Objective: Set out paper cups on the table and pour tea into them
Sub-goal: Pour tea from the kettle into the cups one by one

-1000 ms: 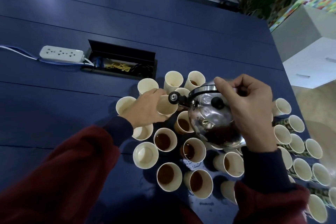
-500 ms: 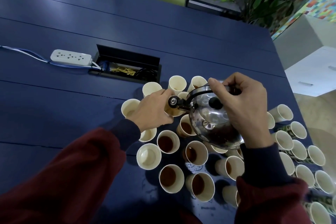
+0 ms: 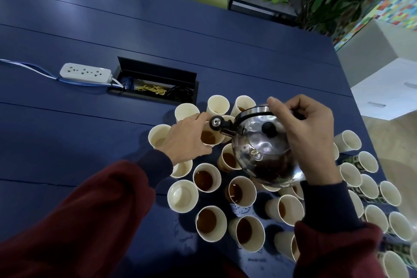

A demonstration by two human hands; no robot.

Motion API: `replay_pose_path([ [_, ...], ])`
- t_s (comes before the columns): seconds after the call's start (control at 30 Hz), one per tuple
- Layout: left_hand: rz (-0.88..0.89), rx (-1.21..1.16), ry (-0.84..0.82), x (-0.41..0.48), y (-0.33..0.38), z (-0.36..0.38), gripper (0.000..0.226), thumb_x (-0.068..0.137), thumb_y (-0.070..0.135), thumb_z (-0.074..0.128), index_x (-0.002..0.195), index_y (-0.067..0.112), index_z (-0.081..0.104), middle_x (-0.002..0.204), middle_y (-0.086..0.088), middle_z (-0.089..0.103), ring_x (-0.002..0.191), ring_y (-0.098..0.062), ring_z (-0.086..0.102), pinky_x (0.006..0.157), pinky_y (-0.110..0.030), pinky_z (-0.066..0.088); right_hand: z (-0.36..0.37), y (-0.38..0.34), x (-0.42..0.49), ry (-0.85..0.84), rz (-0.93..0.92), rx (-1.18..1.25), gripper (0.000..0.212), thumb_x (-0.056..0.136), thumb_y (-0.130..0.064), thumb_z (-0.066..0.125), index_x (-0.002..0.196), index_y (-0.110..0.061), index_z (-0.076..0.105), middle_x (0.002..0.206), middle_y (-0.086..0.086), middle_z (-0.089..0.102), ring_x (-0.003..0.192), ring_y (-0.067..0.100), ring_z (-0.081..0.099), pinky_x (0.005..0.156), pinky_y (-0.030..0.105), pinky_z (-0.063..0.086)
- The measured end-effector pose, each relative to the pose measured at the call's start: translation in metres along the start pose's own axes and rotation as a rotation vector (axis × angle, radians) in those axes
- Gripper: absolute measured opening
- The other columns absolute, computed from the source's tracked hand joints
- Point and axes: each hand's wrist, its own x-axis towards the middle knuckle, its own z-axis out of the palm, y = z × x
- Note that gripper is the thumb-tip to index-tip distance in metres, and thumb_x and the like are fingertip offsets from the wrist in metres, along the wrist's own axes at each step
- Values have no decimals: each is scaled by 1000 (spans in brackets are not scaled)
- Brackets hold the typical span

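Two grips are busy over the blue tabletop. My left grip is curled round a paper cup, fingers and thumb wrapped about its wall. The cup sits among the others and has brown tea in it; I cannot tell whether it rests on the tabletop. My right grip is closed tight on the handle of the steel kettle, thumb along the top. The kettle is tilted, with its spout just above that cup's rim. Filled cups cluster under and around the kettle. Empty cups stand to the right. A white power strip lies well apart on the left.
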Motion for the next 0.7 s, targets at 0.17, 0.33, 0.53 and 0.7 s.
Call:
replay_pose_path([
  [0.17,-45,77,-50,3,-1,6,60,70,38,78,121,23,49,111,2,62,96,-26,61,81,-46,54,-4,9,-1,29,131,206,42,89,-35,75,64,-10,53,60,3,47,60,18,43,62,33,39],
  [0.33,-69,106,-88,5,-9,16,59,73,33,79,121,18,49,115,-3,59,91,-25,56,72,-36,45,-4,10,1,53,163,264,39,90,-34,75,65,-14,52,59,2,43,60,19,40,60,30,38],
  [0.53,-56,81,-95,1,-23,24,74,69,43,86,128,18,49,122,-4,54,103,-30,58,82,-44,51,-3,10,5,46,163,269,37,88,-37,75,67,-15,55,63,6,46,63,22,42,65,35,40],
  [0.7,47,209,295,4,-30,13,49,76,45,79,109,13,63,101,-8,57,92,-31,56,77,-43,43,1,10,8,45,171,262,37,87,-36,76,63,-18,53,60,1,46,62,21,42,63,33,40],
])
